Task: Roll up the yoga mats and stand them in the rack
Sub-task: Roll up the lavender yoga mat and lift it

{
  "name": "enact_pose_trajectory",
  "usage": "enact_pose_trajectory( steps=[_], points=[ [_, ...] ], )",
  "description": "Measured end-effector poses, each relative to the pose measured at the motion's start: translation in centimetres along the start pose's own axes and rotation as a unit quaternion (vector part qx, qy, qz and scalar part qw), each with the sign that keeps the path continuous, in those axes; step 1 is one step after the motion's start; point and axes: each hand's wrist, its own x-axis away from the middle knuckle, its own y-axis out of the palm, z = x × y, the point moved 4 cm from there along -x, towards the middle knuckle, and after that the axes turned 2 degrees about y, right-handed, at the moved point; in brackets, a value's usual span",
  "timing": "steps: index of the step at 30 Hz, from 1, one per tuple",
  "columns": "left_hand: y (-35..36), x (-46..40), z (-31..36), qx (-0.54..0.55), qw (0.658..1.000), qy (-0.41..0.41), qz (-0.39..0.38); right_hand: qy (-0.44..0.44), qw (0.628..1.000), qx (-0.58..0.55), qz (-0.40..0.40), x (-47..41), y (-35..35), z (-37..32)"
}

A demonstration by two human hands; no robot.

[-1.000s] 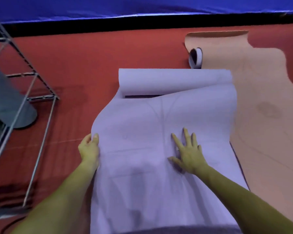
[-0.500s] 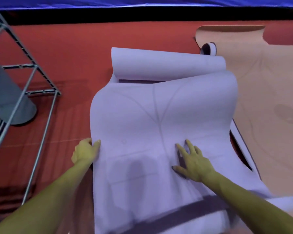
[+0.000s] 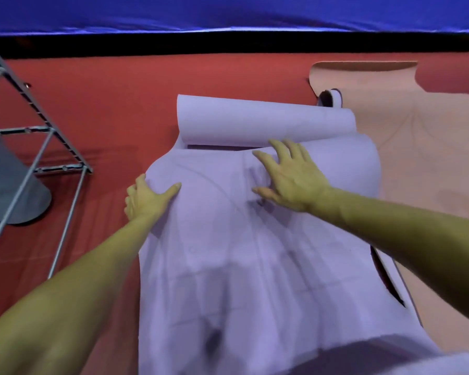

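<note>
A lilac yoga mat (image 3: 241, 266) lies on the red floor in front of me, its far end curled into a loose roll (image 3: 263, 123) and a raised hump just before it. My left hand (image 3: 146, 198) holds the mat's left edge, thumb on top and fingers curled round the side. My right hand (image 3: 287, 174) presses flat on the hump, fingers spread, fingertips near the roll. A peach yoga mat (image 3: 428, 171) lies flat to the right, partly under the lilac one. The metal rack (image 3: 38, 147) stands at the left.
A grey rolled mat (image 3: 14, 185) leans inside the rack, its end on the floor. A small strap loop (image 3: 332, 98) sits at the peach mat's far left corner. A blue tarp and black strip run along the back. Red floor (image 3: 114, 104) surrounds the mats.
Both hands have moved forward along the lilac mat toward its curled far end. The right hand went from mid-mat to the hump beside the roll.
</note>
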Motion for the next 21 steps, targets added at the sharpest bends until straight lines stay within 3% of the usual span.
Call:
enact_pose_trajectory(
  steps=[2,5,10,13,15,18,19,21],
  points=[
    [0.5,-0.9,0.9,-0.022,1.000,-0.012,0.005,0.044,0.997,0.019,-0.066,-1.8,2.1,1.0],
    [1.0,-3.0,-0.2,-0.008,0.997,-0.072,0.016,0.070,0.993,0.049,-0.083,-0.7,7.3,0.5],
    [3.4,-7.5,-2.2,0.241,0.958,-0.151,-0.022,0.094,0.992,-0.002,-0.081,-0.3,12.2,0.6],
    [4.1,-6.9,-1.7,0.302,0.948,-0.093,0.040,0.103,0.987,-0.017,-0.119,-2.4,13.8,0.3],
    [2.6,-5.6,-0.9,0.335,0.938,0.000,0.089,0.124,0.983,-0.021,-0.131,-3.3,14.4,-0.7],
    [1.2,-2.6,-1.6,0.337,0.922,0.144,0.123,0.144,0.988,-0.037,-0.049,-1.9,15.2,-1.4],
    [1.7,-1.8,-2.6,0.329,0.924,0.153,0.122,0.130,0.991,-0.028,-0.030,-0.7,16.0,-1.1],
    [3.7,-1.8,-4.2,0.262,0.951,0.129,0.106,0.096,0.991,-0.019,-0.088,1.5,18.5,-0.5]
  ],
)
